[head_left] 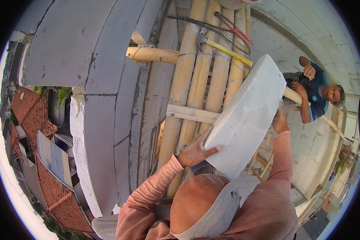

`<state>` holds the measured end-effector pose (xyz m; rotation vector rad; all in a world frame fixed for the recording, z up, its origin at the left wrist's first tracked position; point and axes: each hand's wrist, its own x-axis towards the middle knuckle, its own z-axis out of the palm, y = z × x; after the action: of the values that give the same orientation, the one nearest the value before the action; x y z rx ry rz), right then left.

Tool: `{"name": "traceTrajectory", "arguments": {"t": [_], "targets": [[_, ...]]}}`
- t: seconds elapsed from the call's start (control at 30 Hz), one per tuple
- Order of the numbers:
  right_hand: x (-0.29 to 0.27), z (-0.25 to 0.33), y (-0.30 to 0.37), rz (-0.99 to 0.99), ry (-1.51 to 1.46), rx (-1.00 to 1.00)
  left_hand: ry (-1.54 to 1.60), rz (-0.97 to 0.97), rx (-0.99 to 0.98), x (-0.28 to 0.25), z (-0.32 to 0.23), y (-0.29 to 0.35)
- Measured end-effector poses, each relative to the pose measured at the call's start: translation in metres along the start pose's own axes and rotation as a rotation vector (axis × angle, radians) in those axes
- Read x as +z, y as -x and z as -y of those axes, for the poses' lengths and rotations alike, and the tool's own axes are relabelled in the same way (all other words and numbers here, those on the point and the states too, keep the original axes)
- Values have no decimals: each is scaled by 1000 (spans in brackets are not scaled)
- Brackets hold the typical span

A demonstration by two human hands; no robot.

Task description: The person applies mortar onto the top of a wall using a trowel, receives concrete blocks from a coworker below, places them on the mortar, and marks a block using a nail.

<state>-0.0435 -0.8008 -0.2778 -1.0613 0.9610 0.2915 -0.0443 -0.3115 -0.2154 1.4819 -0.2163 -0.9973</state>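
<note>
In the head view, a large pale grey block [246, 116] was held tilted, its long face sloping from upper right to lower left, above a bamboo scaffold platform [196, 80]. The left hand [196, 151] pressed against the block's lower left edge, fingers spread flat on it, so that grip was clamped on the block. The right hand [280, 120] lay against the block's far right side, partly hidden behind it; its grip was also on the block. Both forearms wore pinkish ribbed sleeves [148, 196] that rose from the lower edge. A brown cap with a grey cloth [206, 208] filled the bottom centre, just below the block.

On the bamboo poles lay a hammer with a yellow handle [224, 48], near a tangle of dark and red wires [232, 30]. A grey block wall [96, 120] stood to the left, with red tiled roofs [40, 120] far below it. At the right another person in a dark blue shirt [314, 96] stood beside a white block wall [316, 36], well apart from the held block.
</note>
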Motion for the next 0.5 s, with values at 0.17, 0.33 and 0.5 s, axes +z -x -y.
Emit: {"name": "traceTrajectory", "arguments": {"t": [0.17,0.33,0.5], "targets": [[80,-14,20,80,-159,-182,37,6,44,-8,-5,10],[104,-24,36,-69,-76,-286,111,29,53,-12,-2,16],[88,-41,20,-101,-8,-471,84,78,14,-8,5,19]]}}
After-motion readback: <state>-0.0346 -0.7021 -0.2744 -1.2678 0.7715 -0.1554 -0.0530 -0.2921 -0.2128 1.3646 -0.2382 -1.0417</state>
